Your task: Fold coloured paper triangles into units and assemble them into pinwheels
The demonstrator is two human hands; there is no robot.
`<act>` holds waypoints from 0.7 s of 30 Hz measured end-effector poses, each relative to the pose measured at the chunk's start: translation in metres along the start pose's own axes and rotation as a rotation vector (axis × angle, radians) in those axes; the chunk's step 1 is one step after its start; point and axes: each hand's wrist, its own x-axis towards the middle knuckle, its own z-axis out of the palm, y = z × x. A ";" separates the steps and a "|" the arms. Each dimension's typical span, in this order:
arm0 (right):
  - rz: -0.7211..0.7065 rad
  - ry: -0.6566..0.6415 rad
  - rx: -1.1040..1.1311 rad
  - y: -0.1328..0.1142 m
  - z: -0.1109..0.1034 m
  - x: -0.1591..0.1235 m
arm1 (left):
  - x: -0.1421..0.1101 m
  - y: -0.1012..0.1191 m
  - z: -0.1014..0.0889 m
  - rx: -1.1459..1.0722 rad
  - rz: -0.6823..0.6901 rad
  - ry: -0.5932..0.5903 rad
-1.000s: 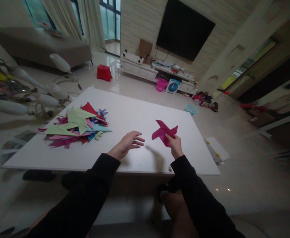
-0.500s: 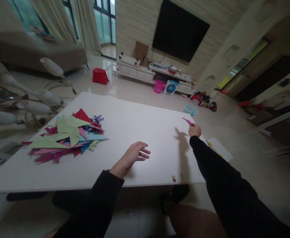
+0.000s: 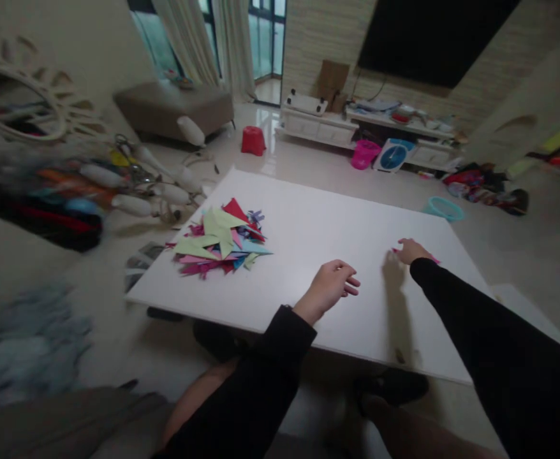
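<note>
My left hand [image 3: 330,287] hovers over the near middle of the white table [image 3: 318,210], its fingers loosely bent and apart, with nothing in them. Farther right, my right hand [image 3: 411,251] is low over the tabletop. It is closed on a pink origami paper crane [image 3: 435,259], mostly hidden by the hand; bits of pink show at the fingertips and beyond the wrist. On the table's left lies a heap of folded paper cranes [image 3: 220,233] in pale green, red, pink, blue and purple. Neither hand touches the heap.
Beyond the table stand a red stool [image 3: 253,140], a pink bucket [image 3: 365,155] and a box fan [image 3: 395,155]. A light-blue basin [image 3: 445,208] sits near the far right corner. At the left, a white-armed lamp [image 3: 134,205] reaches close to the table edge.
My view has turned left, so the room shifts right in the picture. Relative to the table, my right hand has come left and lower with the pink paper crane. My left hand stays open.
</note>
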 end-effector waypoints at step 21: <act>-1.391 -0.702 -0.530 -0.378 0.218 -0.011 | -0.051 -0.002 -0.032 1.237 0.045 -0.268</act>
